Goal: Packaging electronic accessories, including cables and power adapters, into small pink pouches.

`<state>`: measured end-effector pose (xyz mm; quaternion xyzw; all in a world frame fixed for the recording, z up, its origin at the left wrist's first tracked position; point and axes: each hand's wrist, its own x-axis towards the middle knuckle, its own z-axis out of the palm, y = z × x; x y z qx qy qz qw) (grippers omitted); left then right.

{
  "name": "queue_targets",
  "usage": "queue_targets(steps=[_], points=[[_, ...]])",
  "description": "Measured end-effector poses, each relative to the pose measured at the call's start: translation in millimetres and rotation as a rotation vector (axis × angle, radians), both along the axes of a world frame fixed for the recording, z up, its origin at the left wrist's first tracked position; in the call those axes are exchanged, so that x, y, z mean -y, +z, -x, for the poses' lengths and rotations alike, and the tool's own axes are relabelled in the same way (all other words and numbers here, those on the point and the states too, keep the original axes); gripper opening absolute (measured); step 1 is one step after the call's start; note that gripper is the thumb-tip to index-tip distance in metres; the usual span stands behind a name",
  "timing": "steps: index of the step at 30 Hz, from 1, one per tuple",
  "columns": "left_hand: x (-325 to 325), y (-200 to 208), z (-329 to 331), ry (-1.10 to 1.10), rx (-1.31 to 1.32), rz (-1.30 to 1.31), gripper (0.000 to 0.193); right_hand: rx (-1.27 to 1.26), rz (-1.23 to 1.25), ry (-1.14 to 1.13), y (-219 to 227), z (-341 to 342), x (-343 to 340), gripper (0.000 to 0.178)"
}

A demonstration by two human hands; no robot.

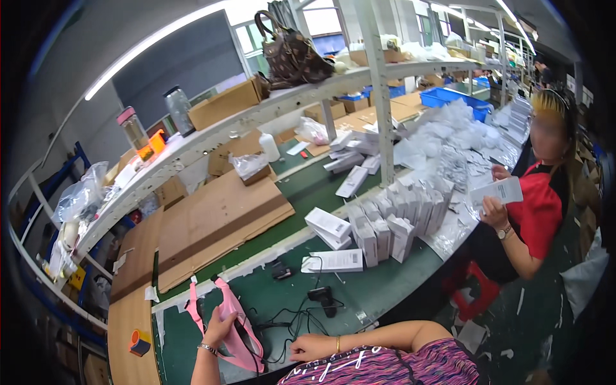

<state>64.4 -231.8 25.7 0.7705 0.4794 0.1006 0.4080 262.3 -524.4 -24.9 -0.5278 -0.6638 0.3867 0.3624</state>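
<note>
My left hand (220,326) is closed on a pink fabric piece with straps (241,333), which lies at the near edge of the green bench top. Its straps reach away from me, and a thin black cord runs along its right side. To the right, my right hand (311,347) rests at the bench edge with its fingers curled. Whatever it may hold is hidden. Tangled black cables (289,321) lie between and beyond my hands. They lead to a small black device (324,300), and another black piece (280,269) sits farther back.
White boxes (366,237) stand in rows ahead, with one lying flat (333,261). Flat brown cardboard (218,224) covers the left. A shelf (212,135) carries a brown handbag (292,54) and bottles. An orange-and-blue roll (139,342) sits left. At right, a co-worker in red (536,205) holds a white box.
</note>
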Motion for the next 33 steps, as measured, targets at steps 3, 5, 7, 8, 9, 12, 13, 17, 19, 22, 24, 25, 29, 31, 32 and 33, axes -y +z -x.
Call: queue_targets(steps=[3, 5, 7, 8, 9, 12, 13, 17, 19, 22, 24, 25, 29, 31, 32, 33], points=[[2, -9, 10, 0.003, 0.009, -0.028, 0.105, -0.016, 0.047, 0.017, 1, 5, 3, 0.032], [2, -18, 21, -0.011, 0.015, -0.079, 0.103, 0.027, 0.03, 0.003, -1, 6, 3, 0.034], [-16, -29, 20, -0.128, -0.049, -0.211, 0.101, -0.056, 0.071, -0.017, 10, 1, 4, 0.034], [-11, -15, 5, -0.153, -0.036, -0.202, 0.102, 0.051, 0.087, -0.054, 13, -2, 3, 0.034], [-20, -22, 3, -0.157, -0.052, -0.244, 0.102, 0.085, 0.061, -0.073, 27, -4, 6, 0.033], [-7, 7, -21, -0.088, -0.05, -0.133, 0.106, 0.023, 0.079, -0.086, 26, -12, 3, 0.031], [-7, 11, -21, -0.072, -0.055, -0.114, 0.108, 0.019, 0.127, -0.074, 34, -14, -1, 0.029], [3, 15, 3, 0.042, -0.018, 0.036, 0.116, 0.031, 0.213, 0.045, 36, 4, -10, 0.024], [5, 13, 6, 0.035, -0.033, 0.007, 0.119, 0.022, 0.226, 0.093, 41, 14, -11, 0.024], [12, 11, 1, -0.002, -0.045, -0.08, 0.124, 0.017, 0.221, 0.167, 41, 26, -13, 0.023], [20, 13, -6, -0.031, -0.141, -0.175, 0.13, 0.049, 0.158, 0.206, 35, 34, -17, 0.023], [22, 14, -7, -0.048, -0.19, -0.223, 0.134, 0.064, 0.126, 0.225, 32, 38, -19, 0.023], [17, 12, -10, -0.077, -0.204, -0.177, 0.133, 0.168, 0.078, 0.228, 36, 42, -24, 0.024], [14, 13, -10, -0.07, -0.217, -0.151, 0.129, 0.206, 0.024, 0.204, 27, 43, -23, 0.025], [12, 14, -11, -0.061, -0.225, -0.134, 0.125, 0.249, -0.038, 0.179, 20, 44, -23, 0.027], [10, 16, -12, -0.051, -0.233, -0.116, 0.122, 0.293, -0.099, 0.155, 14, 44, -22, 0.028]])
